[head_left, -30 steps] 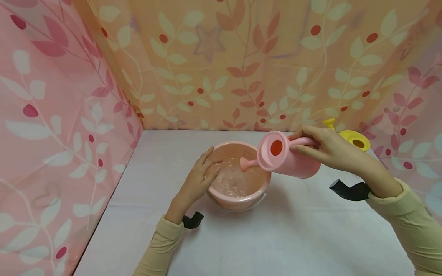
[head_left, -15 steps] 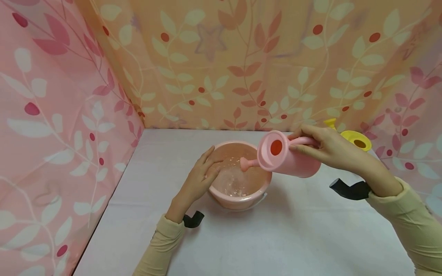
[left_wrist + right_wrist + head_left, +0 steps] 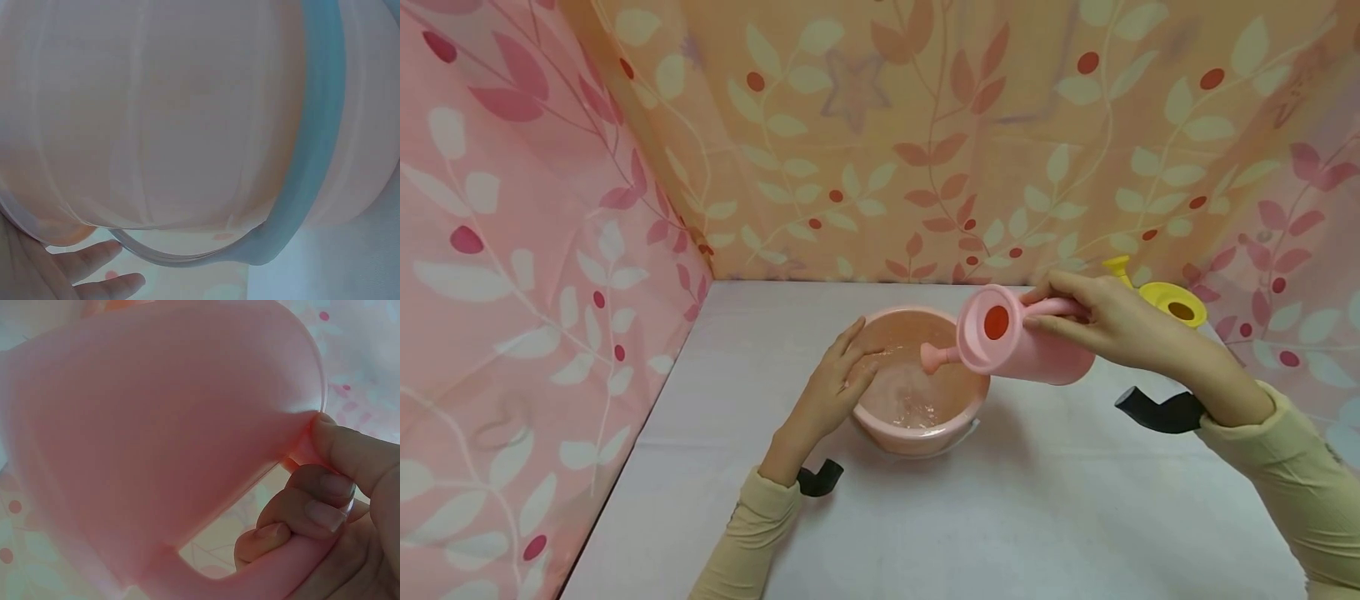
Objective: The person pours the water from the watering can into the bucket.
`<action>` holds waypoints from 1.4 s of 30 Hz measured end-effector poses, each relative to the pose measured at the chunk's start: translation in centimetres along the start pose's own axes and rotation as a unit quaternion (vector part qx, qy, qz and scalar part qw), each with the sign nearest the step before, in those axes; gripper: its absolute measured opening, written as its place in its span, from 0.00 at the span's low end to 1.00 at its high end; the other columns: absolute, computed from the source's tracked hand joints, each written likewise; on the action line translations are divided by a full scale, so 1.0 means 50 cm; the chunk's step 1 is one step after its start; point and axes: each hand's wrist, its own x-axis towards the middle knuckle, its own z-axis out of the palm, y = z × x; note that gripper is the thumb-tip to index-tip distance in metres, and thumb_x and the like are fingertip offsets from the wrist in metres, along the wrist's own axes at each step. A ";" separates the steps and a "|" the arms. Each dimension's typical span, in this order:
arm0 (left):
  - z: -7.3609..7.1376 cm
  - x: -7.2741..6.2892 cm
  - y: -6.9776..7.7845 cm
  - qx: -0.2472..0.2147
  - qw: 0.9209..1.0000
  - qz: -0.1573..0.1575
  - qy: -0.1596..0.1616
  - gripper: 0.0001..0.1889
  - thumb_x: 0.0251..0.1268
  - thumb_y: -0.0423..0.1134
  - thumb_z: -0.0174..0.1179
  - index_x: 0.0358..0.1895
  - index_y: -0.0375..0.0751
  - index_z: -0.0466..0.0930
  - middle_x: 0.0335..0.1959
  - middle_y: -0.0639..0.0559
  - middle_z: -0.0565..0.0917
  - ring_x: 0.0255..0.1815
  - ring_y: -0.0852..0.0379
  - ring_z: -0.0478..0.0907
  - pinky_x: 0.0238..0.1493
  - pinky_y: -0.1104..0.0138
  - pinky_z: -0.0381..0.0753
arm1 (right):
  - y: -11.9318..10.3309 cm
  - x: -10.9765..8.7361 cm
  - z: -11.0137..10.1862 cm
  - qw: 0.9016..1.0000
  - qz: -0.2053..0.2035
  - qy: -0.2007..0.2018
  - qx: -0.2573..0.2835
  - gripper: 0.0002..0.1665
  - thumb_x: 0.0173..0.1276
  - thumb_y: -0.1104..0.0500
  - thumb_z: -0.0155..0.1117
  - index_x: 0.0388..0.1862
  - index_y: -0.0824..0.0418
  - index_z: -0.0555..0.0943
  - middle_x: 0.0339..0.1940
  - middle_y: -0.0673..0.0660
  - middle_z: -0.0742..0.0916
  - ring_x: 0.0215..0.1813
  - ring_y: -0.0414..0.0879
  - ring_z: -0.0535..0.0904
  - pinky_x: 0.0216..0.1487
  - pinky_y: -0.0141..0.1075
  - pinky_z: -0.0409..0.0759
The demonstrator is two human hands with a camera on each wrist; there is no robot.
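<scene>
My right hand (image 3: 1108, 321) grips the handle of a pink watering can (image 3: 1045, 354), fingers curled round it in the right wrist view, where the can's body (image 3: 169, 425) fills much of the picture. The can is tipped to the left, with its spout over a pink bucket (image 3: 917, 437). Inside the bucket is water with a rippled, bubbly surface. At the bucket's left rim rests my left hand (image 3: 835, 383), its fingers spread and fairly straight. The left wrist view shows the bucket's side (image 3: 187, 112) close up, and left-hand fingers (image 3: 94, 259) beside its rim.
A yellow watering can (image 3: 1172, 304) stands at the back right, partly behind my right hand. Floral curtains (image 3: 865, 150) hang behind and on both sides of the white-covered table (image 3: 700, 500). The bucket's thin handle (image 3: 955, 442) hangs down at its front.
The pink watering can has shifted very slightly left in the head view. The ripples on the water have changed; the left hand stays at the rim.
</scene>
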 end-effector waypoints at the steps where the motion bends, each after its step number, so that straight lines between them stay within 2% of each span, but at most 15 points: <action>1: 0.000 0.000 0.000 0.001 1.000 0.000 0.000 0.19 0.70 0.53 0.47 0.56 0.50 0.76 0.73 0.51 0.54 0.72 0.47 0.53 0.63 0.44 0.61 | 0.000 0.000 0.000 1.000 -0.004 0.000 -0.002 0.15 0.55 0.62 0.70 0.39 0.50 0.77 0.30 0.38 0.80 0.32 0.34 0.72 0.33 0.24 0.73; 11: 0.000 0.000 0.001 -0.004 1.000 -0.001 0.000 0.18 0.69 0.52 0.47 0.56 0.52 0.76 0.73 0.51 0.54 0.72 0.47 0.54 0.63 0.43 0.61 | -0.001 0.003 0.001 0.999 -0.034 0.007 0.003 0.16 0.53 0.63 0.71 0.39 0.50 0.77 0.30 0.38 0.81 0.31 0.32 0.72 0.33 0.23 0.72; 20: 0.003 -0.001 -0.003 -0.001 1.000 -0.007 0.000 0.17 0.69 0.50 0.48 0.56 0.52 0.76 0.73 0.52 0.54 0.72 0.48 0.54 0.63 0.43 0.61 | -0.001 0.003 0.000 0.999 -0.031 0.001 0.007 0.16 0.54 0.63 0.70 0.39 0.49 0.77 0.31 0.37 0.81 0.32 0.33 0.73 0.33 0.23 0.73; 42: 0.003 0.000 -0.004 -0.005 1.000 -0.007 -0.004 0.18 0.70 0.51 0.47 0.56 0.50 0.76 0.74 0.53 0.53 0.72 0.48 0.53 0.63 0.44 0.61 | 0.003 0.007 0.000 0.998 -0.055 0.012 -0.007 0.19 0.50 0.63 0.72 0.39 0.49 0.77 0.30 0.36 0.80 0.34 0.32 0.70 0.34 0.23 0.71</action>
